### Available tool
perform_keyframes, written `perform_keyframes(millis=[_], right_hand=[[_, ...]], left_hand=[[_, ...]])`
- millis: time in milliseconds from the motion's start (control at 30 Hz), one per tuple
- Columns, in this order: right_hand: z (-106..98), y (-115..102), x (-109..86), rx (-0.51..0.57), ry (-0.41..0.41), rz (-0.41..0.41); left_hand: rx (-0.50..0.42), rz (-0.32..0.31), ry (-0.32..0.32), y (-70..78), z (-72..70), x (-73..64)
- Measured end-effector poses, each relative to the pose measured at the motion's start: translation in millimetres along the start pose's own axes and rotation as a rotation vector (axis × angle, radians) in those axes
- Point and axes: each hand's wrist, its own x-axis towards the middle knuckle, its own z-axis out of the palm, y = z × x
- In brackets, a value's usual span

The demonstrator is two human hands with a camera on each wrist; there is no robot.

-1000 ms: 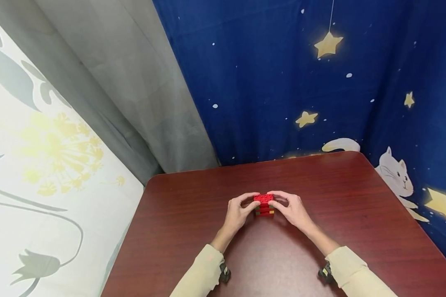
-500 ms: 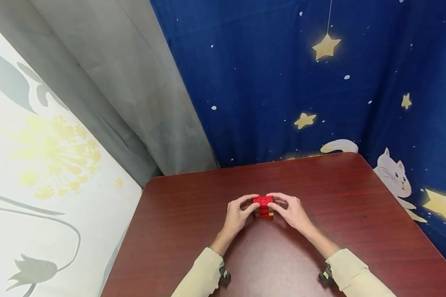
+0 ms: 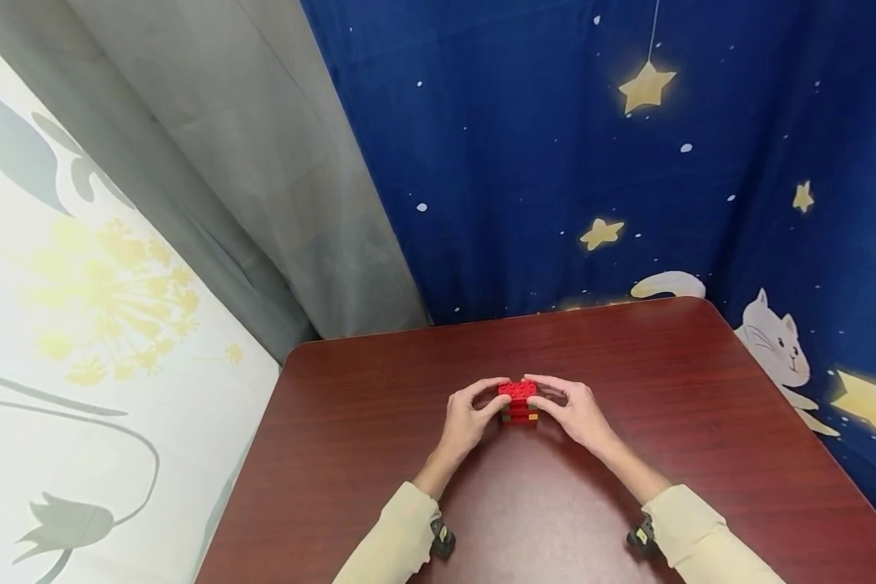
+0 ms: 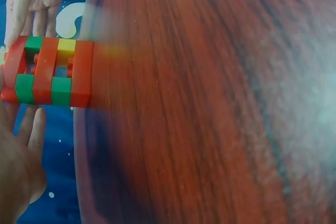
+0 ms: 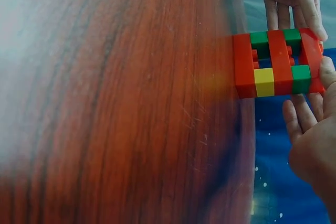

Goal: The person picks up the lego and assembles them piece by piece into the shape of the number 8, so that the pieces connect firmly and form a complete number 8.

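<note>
A small tower of toy building bricks stands upright on the table in front of me. Its layers alternate: long red bricks at the bottom, middle and top, with short green bricks and one yellow brick between them, leaving gaps at the centre. My left hand pinches the left end of the top red brick between thumb and fingers. At the right end of that same brick, my right hand grips in a mirrored pose. Both thumbs lie on the near side, with fingertips at the far side.
The dark red wooden table extends around the tower, its far edge just beyond the hands. Behind it hang a grey curtain and a blue starry curtain. A pale floral panel borders the left side.
</note>
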Motion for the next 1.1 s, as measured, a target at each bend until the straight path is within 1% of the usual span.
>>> perform_keyframes(millis=[100,167,200,267,400,467,567,733,833,967,1100], right_hand=[[-2.4,-0.3,-2.8,0.011,-0.009,-0.004],[-1.1,0.6,-5.7,0.012,-0.011,-0.004],[-0.4,1.2,-7.5,0.004,-0.005,0.001],[1.3,2.0,-11.0,-0.015,0.011,0.015],[6.6,4.9,-16.8,-0.039,0.031,0.047],[9.8,6.2,-18.6,-0.037,0.036,0.06],[14.3,7.7,-21.2,-0.034,0.045,0.08],[20.9,10.4,-23.8,-0.063,0.072,0.088],[24.4,12.0,-24.3,-0.082,0.089,0.084],[27.6,12.5,-24.1,-0.101,0.121,0.093],[28.8,11.2,-23.6,-0.113,0.154,0.098]], left_hand=[[-0.04,0.011,0.003,-0.3,0.4,0.4],[-0.063,0.007,0.013,-0.4,-0.8,-2.8],[-0.058,0.002,0.018,-0.2,-1.1,-4.9],[-0.016,-0.013,0.023,-0.2,-1.2,-10.0],[0.151,-0.041,0.024,1.6,2.4,-20.7],[0.196,-0.054,0.027,2.5,6.1,-24.2],[0.216,-0.082,0.037,4.1,12.6,-27.4],[0.234,-0.1,0.068,4.2,22.2,-32.0],[0.237,-0.133,0.093,3.8,25.9,-33.0],[0.261,-0.161,0.13,4.1,29.7,-31.6],[0.273,-0.159,0.152,5.5,30.7,-30.7]])
